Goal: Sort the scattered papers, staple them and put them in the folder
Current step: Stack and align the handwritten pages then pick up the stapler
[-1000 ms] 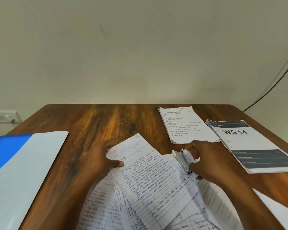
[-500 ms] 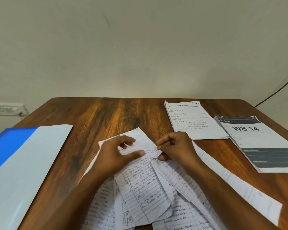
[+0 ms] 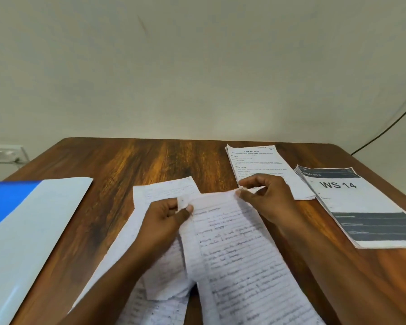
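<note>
A lined handwritten sheet lies lengthwise in front of me on top of other handwritten papers. My left hand pinches its top left corner between thumb and curled fingers. My right hand pinches its top right corner. A blue and pale folder lies on the left of the wooden table. No stapler shows in this frame.
A printed task sheet stack lies at the back right. Beside it is a "WS 14" printed stack. A wall socket is at the far left, and a black cable runs down the right wall.
One second ago my right hand held a stapler near the papers; it is gone from view. Both hands have moved to the top corners of one lined sheet, now straightened lengthwise.
</note>
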`<act>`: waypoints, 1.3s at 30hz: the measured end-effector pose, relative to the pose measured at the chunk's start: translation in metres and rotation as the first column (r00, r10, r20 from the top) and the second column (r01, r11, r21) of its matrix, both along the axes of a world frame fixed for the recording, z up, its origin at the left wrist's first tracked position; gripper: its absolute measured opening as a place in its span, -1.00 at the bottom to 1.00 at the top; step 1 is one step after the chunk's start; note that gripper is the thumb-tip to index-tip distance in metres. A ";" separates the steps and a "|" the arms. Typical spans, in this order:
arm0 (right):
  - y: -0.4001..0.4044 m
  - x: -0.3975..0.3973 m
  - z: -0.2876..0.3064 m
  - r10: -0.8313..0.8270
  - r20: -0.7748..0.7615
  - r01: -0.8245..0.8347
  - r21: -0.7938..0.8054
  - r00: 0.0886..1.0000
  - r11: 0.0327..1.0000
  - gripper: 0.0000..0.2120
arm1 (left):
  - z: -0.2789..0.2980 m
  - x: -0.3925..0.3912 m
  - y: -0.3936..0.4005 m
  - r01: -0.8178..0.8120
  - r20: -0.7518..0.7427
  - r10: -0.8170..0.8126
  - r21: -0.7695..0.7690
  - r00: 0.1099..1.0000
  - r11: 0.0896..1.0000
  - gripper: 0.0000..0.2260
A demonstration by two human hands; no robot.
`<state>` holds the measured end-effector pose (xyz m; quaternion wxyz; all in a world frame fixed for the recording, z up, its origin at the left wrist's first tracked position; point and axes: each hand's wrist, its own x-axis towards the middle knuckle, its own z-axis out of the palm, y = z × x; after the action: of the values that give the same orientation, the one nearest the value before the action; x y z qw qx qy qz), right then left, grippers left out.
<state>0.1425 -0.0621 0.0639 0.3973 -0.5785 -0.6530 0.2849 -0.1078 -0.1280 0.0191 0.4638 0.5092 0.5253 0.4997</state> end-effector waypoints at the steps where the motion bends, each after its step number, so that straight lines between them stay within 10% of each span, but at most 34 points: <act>1: 0.005 0.004 -0.004 -0.009 0.013 0.009 -0.010 1.000 1.000 -0.82 | 0.002 -0.002 0.000 -0.033 0.006 0.033 -0.012 0.999 0.999 -0.81; 17: 0.009 0.007 -0.039 0.316 0.303 -0.337 0.018 0.899 0.941 -0.61 | 0.026 -0.041 0.010 -0.116 0.102 0.148 -0.274 0.984 0.955 -0.79; 22: 0.002 0.004 -0.040 0.299 0.565 -0.390 0.045 0.769 0.920 -0.57 | 0.015 -0.032 0.011 -0.252 -0.101 0.236 -0.205 0.967 0.946 -0.78; 39: 0.014 0.094 -0.005 -0.009 0.721 0.124 -0.106 0.692 0.987 -0.73 | -0.009 -0.025 0.014 -0.167 -0.284 0.164 0.012 0.945 0.986 -0.86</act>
<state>0.2367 -0.0481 0.0586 0.0772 -0.6946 -0.7119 0.0689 -0.1330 -0.1137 0.0106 0.3430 0.5270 0.6303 0.4554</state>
